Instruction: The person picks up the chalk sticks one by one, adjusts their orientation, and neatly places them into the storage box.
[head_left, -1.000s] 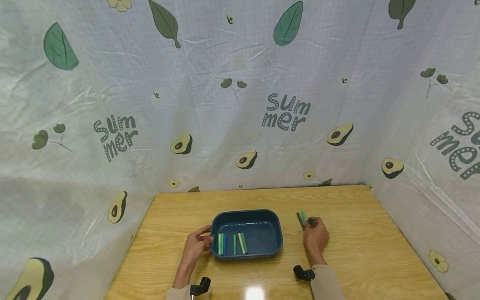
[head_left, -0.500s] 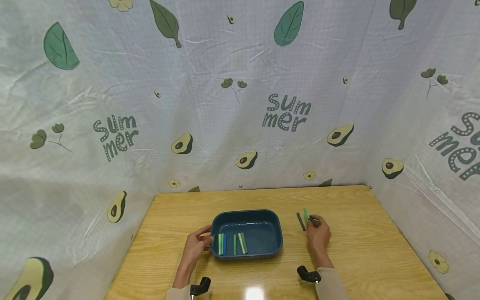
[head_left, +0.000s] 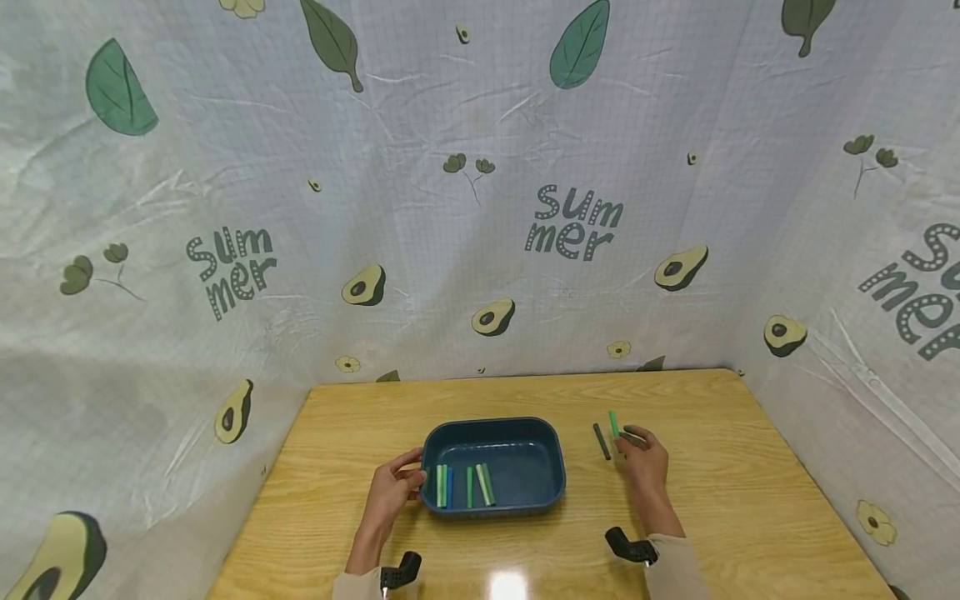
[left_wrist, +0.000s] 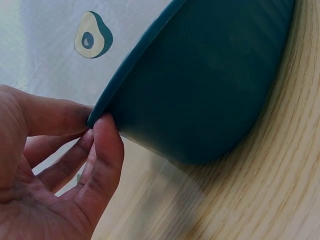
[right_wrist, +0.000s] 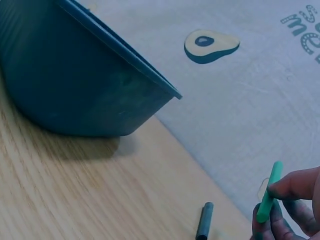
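My left hand (head_left: 390,496) pinches the left rim of a dark blue-green plastic bin (head_left: 525,475) between thumb and fingers, as the left wrist view confirms. Right of the bin, my right hand (head_left: 647,460) pinches a bright green chalk stick (right_wrist: 270,195) between thumb and fingers, tilted; the fingertips look darkly stained. Just left of that hand, a dark green chalk stick (head_left: 602,442) lies on the table. Inside the bin, several green and pale green sticks (head_left: 483,485) and one blue stick (head_left: 450,488) lie toward the left and middle.
Beneath everything is a light wood-grain table (head_left: 352,417). A pale printed cloth (head_left: 420,250) with avocados and leaves hangs behind the table and at both sides. A bright light reflection shows near the table's front.
My right hand has moved to the right, taking the bright green chalk stick away from the dark green one. My left hand and the bin have stayed in place.
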